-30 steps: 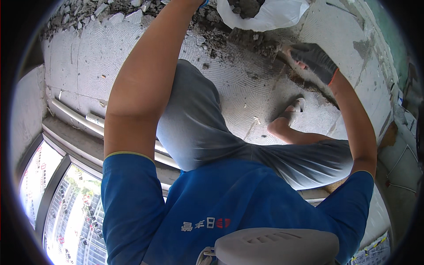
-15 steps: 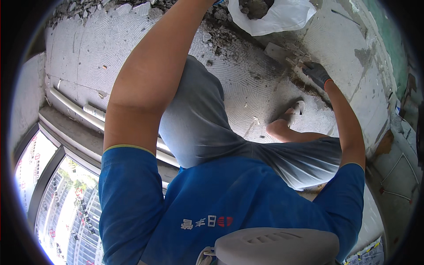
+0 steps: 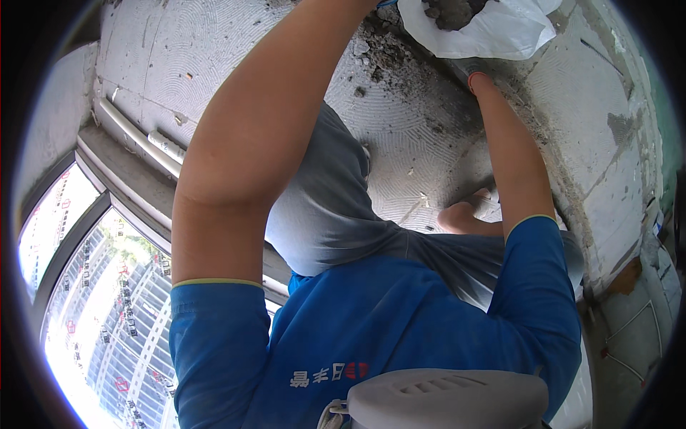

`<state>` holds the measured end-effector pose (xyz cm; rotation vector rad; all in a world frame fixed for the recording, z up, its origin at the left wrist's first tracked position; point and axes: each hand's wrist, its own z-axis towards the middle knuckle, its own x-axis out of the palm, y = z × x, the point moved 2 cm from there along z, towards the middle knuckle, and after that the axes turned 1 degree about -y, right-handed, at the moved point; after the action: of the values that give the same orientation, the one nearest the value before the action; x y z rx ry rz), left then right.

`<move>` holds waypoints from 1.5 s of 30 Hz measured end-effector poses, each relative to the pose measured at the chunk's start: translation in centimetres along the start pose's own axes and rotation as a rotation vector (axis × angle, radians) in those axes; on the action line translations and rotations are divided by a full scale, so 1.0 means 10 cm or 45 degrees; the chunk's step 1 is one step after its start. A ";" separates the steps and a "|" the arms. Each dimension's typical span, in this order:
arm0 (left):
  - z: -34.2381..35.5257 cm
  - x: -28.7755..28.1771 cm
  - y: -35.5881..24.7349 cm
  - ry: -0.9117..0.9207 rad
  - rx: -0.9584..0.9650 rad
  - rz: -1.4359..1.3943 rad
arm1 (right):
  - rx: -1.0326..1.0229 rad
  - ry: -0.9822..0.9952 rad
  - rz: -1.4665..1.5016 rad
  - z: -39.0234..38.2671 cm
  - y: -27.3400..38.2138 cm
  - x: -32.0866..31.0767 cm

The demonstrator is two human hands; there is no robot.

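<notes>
A white plastic bag (image 3: 500, 32) with grey rubble (image 3: 450, 11) in it lies at the top of the view, beside a patch of loose debris (image 3: 389, 53) on the scored cement floor. My left forearm (image 3: 264, 129) reaches up past the top edge, so my left hand is out of sight. My right hand (image 3: 470, 71) shows only a gloved wrist with a red cuff at the bag's lower edge; the bag hides the fingers. I crouch in grey shorts and a blue shirt.
My foot in a light sandal (image 3: 482, 206) rests on the scored floor (image 3: 421, 150). White pipes (image 3: 143, 136) run along a ledge at the left, above a tall window (image 3: 86, 300). A tiled wall (image 3: 607, 179) rises at the right.
My right hand has moved from the rubble at the right up to the white bag. The bag now sits nearer and larger at the top, and my left arm reaches further up.
</notes>
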<state>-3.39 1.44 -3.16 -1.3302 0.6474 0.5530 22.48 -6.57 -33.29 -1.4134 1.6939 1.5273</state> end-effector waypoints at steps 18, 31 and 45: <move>0.04 0.01 -0.09 0.029 -0.024 0.016 | -0.207 -0.154 0.401 -0.22 0.57 -0.29; 0.13 0.07 0.04 0.133 0.056 -0.092 | 0.257 0.415 0.483 -1.39 1.06 -1.03; 0.11 0.04 0.05 0.232 0.169 -0.200 | 0.464 0.169 0.571 -0.84 1.34 -2.96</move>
<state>-3.37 2.59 -3.67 -1.3022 0.7083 0.2590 24.04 -4.92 0.19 -1.0080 2.3479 1.2558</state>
